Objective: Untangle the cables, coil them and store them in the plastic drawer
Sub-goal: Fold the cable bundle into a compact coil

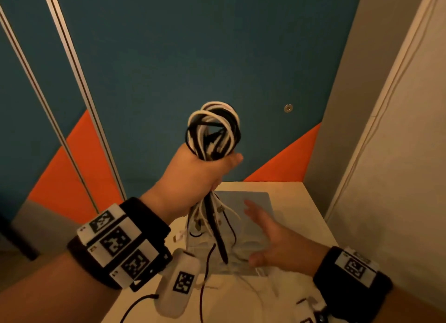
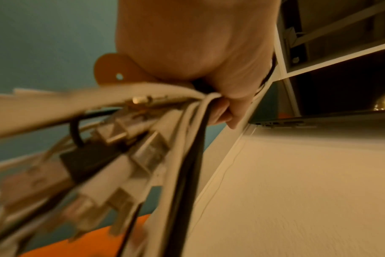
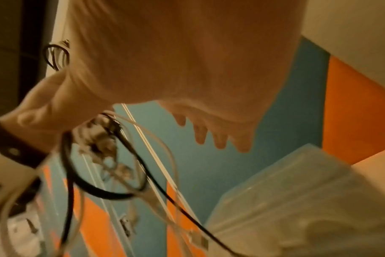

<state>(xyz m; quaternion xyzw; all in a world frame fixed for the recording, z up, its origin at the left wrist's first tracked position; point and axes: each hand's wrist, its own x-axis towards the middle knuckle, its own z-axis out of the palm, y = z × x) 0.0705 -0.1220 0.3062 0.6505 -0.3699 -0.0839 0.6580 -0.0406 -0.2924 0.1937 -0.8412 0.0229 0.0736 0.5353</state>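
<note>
Above the white table (image 1: 301, 216), the left hand (image 1: 193, 175) is fisted round a bundle of black and white cables (image 1: 213, 129); loops stand above the fist, loose ends and connectors hang below. The right hand (image 1: 272, 233) is spread flat, fingers straight, holding nothing, just over the translucent plastic drawer (image 1: 261, 202) on the table. Both wrists carry black bands with printed markers (image 1: 115, 241). Behind stands a blue and orange wall (image 1: 169, 57).
</note>
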